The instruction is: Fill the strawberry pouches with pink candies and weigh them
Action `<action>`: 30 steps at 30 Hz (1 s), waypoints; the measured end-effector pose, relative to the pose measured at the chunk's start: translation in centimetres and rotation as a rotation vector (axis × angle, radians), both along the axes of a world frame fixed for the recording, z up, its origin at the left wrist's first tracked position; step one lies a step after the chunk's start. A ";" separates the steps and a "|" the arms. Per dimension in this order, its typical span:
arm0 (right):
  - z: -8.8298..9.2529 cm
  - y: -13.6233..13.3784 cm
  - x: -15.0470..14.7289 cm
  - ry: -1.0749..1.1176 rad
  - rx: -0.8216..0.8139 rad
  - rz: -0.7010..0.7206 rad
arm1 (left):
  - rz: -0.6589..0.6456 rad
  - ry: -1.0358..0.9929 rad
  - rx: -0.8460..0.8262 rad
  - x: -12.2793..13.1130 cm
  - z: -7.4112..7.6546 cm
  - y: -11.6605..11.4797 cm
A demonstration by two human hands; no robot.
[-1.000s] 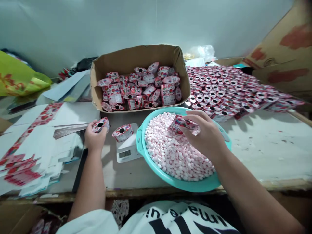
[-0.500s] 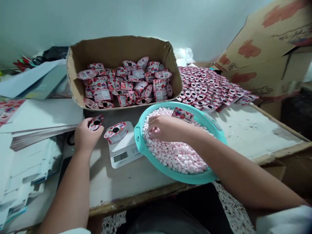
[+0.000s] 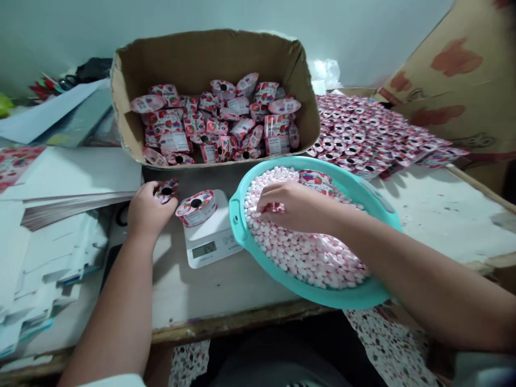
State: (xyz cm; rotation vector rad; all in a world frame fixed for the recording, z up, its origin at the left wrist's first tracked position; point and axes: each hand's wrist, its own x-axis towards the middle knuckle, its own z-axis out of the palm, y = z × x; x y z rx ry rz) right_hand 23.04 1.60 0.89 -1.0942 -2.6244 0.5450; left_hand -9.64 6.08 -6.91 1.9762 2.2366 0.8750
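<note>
Where one grip (image 3: 147,212) (left) curls, a packet (image 3: 172,188) sits.

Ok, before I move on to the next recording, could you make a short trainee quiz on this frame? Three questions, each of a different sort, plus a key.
1. Multiple choice. How many things lie on the scale?
A) none
B) one
C) two
2. True or false. The right hand is over the basin.
3. Fill in. The left hand holds a printed ____.

Key:
1. B, just the scale pack.
2. True.
3. Pack; the held pack is between the thumb and fingers.
</note>
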 end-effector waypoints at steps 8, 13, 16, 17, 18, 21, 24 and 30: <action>0.1 -0.9 -0.5 -0.033 0.030 -0.002 | -0.067 0.014 -0.068 0.5 0.0 -0.3; -0.1 -1.4 -1.1 -0.090 0.026 -0.060 | -0.138 -0.011 -0.053 0.0 -0.2 -0.4; -0.3 -1.4 -1.3 -0.145 0.011 -0.121 | -0.175 0.001 -0.056 -0.1 -0.4 -0.3; -0.4 -1.4 -1.3 -0.161 0.010 -0.132 | -0.179 0.009 -0.060 -0.1 -0.4 -0.2; -0.4 -1.4 -1.3 -0.170 0.013 -0.132 | -0.179 0.016 -0.064 -0.1 -0.4 -0.2; -0.5 -1.5 -1.1 -0.139 0.042 -0.107 | -0.172 0.018 -0.076 -0.2 -0.4 0.0; -0.4 -1.6 -1.0 -0.087 0.048 -0.114 | -0.164 0.017 -0.075 -0.4 -0.4 0.0; 0.2 -1.7 -0.7 -0.010 0.073 -0.183 | -0.151 0.018 -0.084 -0.4 -0.2 -0.1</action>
